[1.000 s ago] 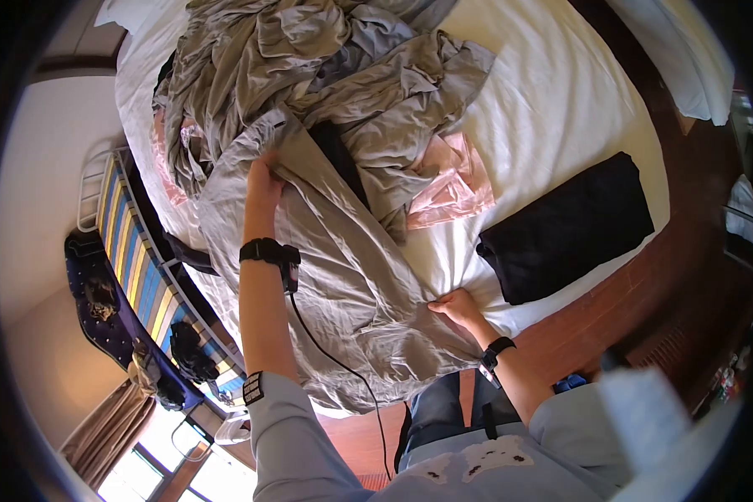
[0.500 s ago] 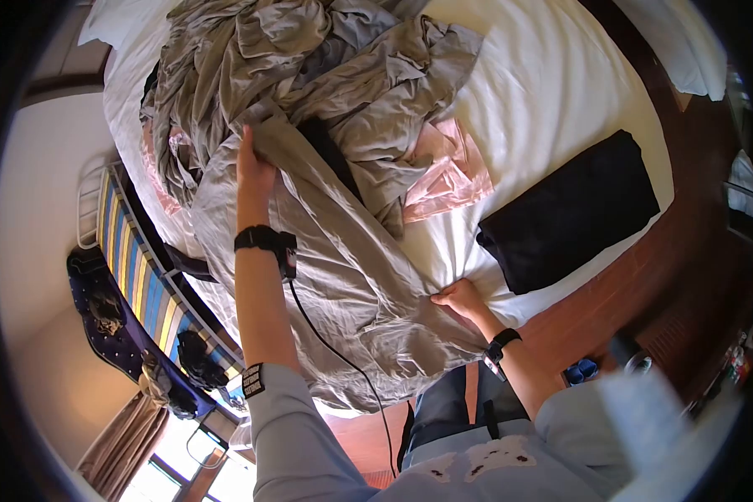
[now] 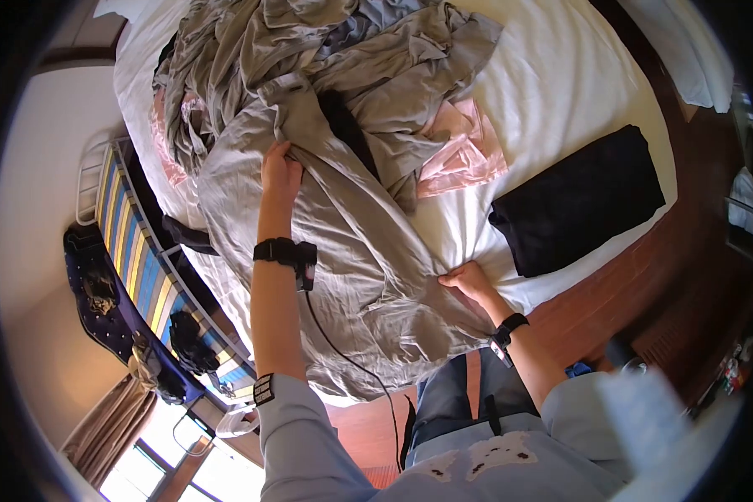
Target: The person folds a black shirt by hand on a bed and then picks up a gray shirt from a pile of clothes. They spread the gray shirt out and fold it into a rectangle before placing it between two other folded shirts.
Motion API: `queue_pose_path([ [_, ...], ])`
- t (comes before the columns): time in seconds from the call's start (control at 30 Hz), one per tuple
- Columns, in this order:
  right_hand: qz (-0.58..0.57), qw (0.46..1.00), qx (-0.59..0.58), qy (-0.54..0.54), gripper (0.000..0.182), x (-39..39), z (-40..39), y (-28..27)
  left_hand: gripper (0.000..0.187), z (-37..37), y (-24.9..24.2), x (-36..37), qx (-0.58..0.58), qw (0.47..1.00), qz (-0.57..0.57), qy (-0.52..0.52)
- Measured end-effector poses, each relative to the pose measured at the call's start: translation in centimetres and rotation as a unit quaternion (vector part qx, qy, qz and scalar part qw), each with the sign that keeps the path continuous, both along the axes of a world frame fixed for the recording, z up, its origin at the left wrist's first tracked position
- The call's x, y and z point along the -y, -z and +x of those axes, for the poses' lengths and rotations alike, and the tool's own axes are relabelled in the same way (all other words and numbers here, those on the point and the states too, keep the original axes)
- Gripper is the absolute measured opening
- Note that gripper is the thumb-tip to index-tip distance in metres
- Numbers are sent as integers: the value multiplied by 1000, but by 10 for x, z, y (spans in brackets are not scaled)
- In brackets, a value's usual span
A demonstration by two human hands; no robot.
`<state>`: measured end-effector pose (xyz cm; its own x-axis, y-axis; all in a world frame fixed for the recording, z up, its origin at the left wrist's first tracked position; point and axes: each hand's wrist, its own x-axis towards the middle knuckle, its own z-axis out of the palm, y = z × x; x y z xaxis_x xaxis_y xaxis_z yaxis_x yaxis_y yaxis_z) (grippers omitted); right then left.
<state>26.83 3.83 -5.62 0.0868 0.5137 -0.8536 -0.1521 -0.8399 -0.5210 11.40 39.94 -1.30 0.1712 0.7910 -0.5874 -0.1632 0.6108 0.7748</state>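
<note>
**Gray cloth (image 3: pixel 356 238) spread across white bed (image 3: pixel 565 84)**

Head view: the right hand (image 3: pixel 472 282) pinches the gray cloth's edge; the left hand (image 3: pixel 281 173) seems to grip it farther up, fingertips partly hidden. Folded black cloth (image 3: pixel 579 201) lies at right.

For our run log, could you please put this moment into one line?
left hand: touching grey garment | right hand: gripping its edge | nearby: folded black cloth, pink cloth | underneath: white sheet

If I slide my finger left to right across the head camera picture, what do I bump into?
Striped mattress → left hand → right hand → folded black cloth.
</note>
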Motion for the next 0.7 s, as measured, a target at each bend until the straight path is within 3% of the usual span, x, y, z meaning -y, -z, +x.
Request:
queue_pose_path([
  [0.07, 4, 1000, -6, 11, 21, 4, -1, 6, 30, 1, -2, 5, 91, 992, -22, -80],
  [0.17, 6, 1000, -2, 8, 20, 4, -1, 6, 34, 4, -14, 21, 81, 993, -23, -78],
  [0.27, 13, 1000, 4, -1, 20, 3, 0, 4, 43, 8, -17, 56, -179, 971, 155, 18],
  [0.3, 17, 1000, 1, -1, 20, 4, 0, 7, 51, 7, -6, 77, -257, 921, 290, 27],
  [0.37, 11, 1000, -3, -1, 21, 3, 0, 4, 61, 6, -25, 135, -424, 753, 479, 155],
  [0.4, 10, 1000, -7, -1, 22, 1, 1, 1, 64, 1, -25, 167, -463, 713, 481, 212],
  [0.47, 12, 1000, 11, 3, 23, 7, -2, 14, 70, -14, -21, 241, -488, 726, 387, 291],
  [0.5, 13, 1000, -2, 14, 23, 3, -1, 6, 71, -25, -14, 279, -490, 747, 335, 300],
  [0.57, 0, 1000, 0, -25, 21, 4, 3, 6, 72, -47, -15, 336, -514, 739, 298, 317],
  [0.7, 18, 1000, -6, -25, 20, 4, 2, -1, 73, -79, -26, 407, -553, 765, 214, 250],
])
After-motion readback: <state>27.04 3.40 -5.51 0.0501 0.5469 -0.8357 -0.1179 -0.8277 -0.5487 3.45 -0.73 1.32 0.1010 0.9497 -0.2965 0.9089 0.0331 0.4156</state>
